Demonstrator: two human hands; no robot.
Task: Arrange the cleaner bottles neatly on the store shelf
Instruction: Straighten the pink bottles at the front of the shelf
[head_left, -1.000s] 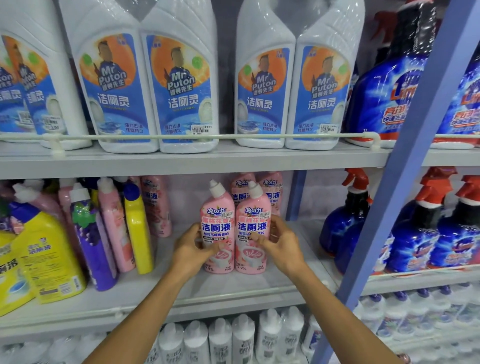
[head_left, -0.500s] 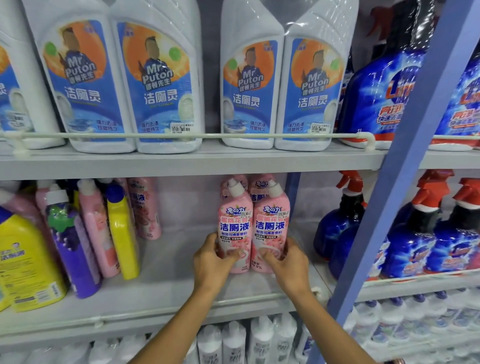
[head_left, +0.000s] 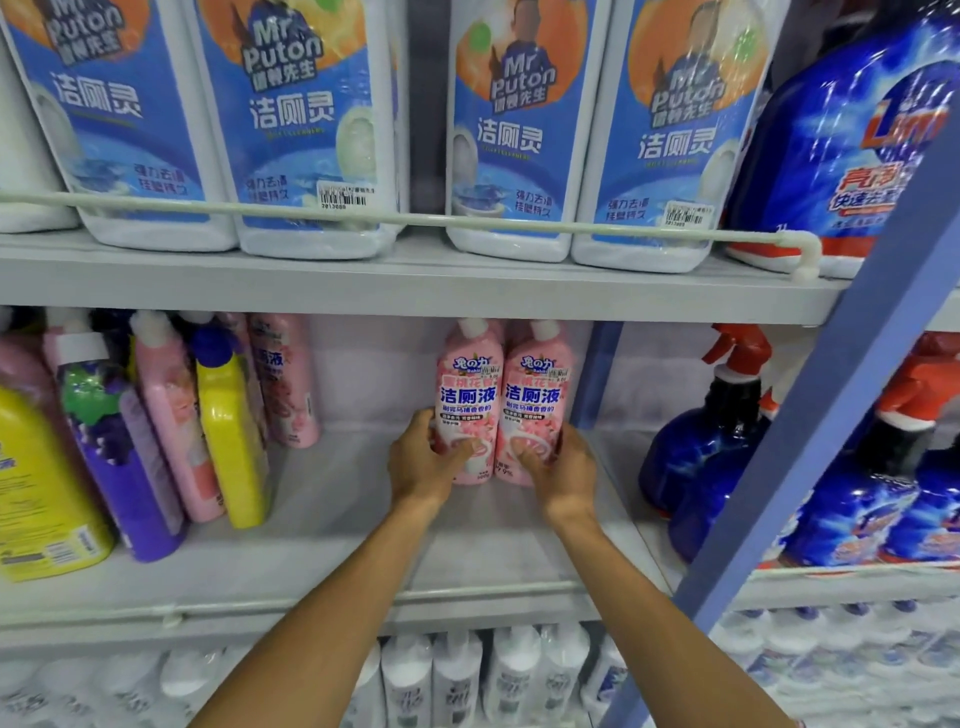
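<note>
The left pink bottle (head_left: 470, 395) and the right pink bottle (head_left: 535, 397) stand upright in the centre of the frame, side by side with their flanks touching, labels facing out and long axes vertical. They sit deep on the middle shelf (head_left: 337, 499), close to its pale back wall. Whether they already touch that wall, or other bottles behind them, is hard to tell from this angle.

The left hand (head_left: 421, 460) wraps the lower part of the left pink bottle from its outer side, thumb across the front of the label. The right hand (head_left: 563, 467) mirrors it on the right pink bottle, also low down with the thumb on the front. Both grips are closed around the bottles near their bases, so each bottle rises above its hand and lies just ahead of it, further into the shelf. Neither hand is nearer than the other; each has its own bottle.

To the right of the pair, the blue divider (head_left: 597, 374) stands just beside the right pink bottle, leaving little room that way. To the left lies a wide stretch of bare shelf before another pink bottle (head_left: 283, 384) and the crowded yellow bottle (head_left: 228, 441). Any further straightening probably means small squaring of the pair in place.
</note>
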